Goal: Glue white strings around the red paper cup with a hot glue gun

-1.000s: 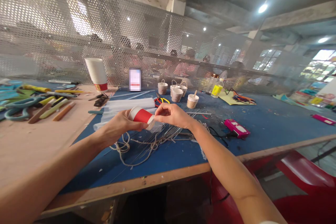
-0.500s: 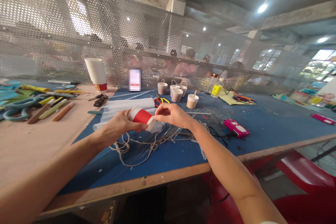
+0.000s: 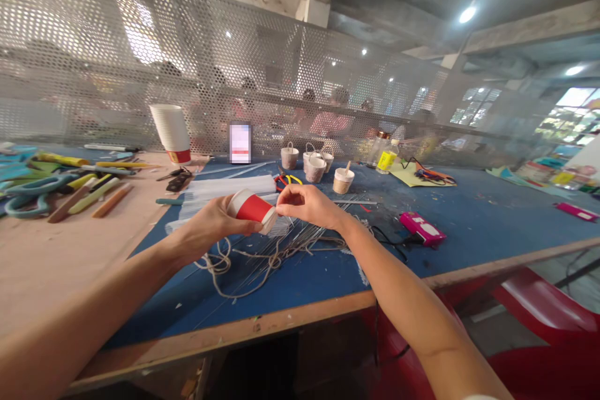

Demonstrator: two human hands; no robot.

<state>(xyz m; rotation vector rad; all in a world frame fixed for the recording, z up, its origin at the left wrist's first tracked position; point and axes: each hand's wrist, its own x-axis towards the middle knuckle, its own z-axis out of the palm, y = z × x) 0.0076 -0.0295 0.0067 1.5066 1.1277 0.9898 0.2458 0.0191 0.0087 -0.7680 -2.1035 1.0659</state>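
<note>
A red and white paper cup point(image 3: 254, 208) lies tilted on its side in my left hand point(image 3: 216, 220), whose fingers and thumb wrap round it. At the cup's right end, my right hand point(image 3: 307, 205) has thumb and forefinger pinched together against the edge. Whatever is between those fingertips is too small to make out. Below the hands, loose grey cord point(image 3: 262, 287) and thin wires point(image 3: 304, 235) spread over the blue table top point(image 3: 300, 284). Behind the cup are white translucent strips point(image 3: 225, 186) and pliers with red and yellow handles point(image 3: 287, 181).
Small cups with loop handles point(image 3: 315, 169) stand at the back, near a cup holding a stick point(image 3: 344, 180). A stack of paper cups point(image 3: 169, 131), a phone point(image 3: 240, 142), scissors point(image 3: 28, 197), bottles point(image 3: 387, 157) and a pink device point(image 3: 422, 229) sit around. A perforated metal screen point(image 3: 210, 75) rises behind.
</note>
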